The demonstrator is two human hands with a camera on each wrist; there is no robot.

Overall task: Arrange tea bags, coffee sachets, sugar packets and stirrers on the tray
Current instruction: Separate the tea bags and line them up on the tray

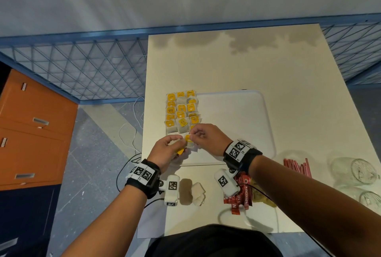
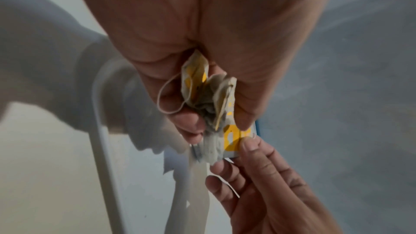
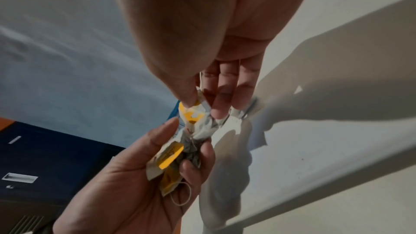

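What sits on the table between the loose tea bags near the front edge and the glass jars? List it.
In the head view, between the loose tea bags and the glass jars lie red coffee sachets, then red stirrers; the right forearm crosses above them.

We see our right hand [image 3: 202,45] from the wrist, thumb and fingers pinching the yellow tag [image 3: 191,113] of a tea bag [image 3: 202,131]. Below it, our left hand [image 3: 126,189] lies palm up, fingers curled around a small bunch of tea bags [image 3: 168,165] with a loop of string [image 3: 182,197]. The white tray [image 3: 315,149] runs beneath, and a dark cabinet [image 3: 45,157] stands at the lower left.
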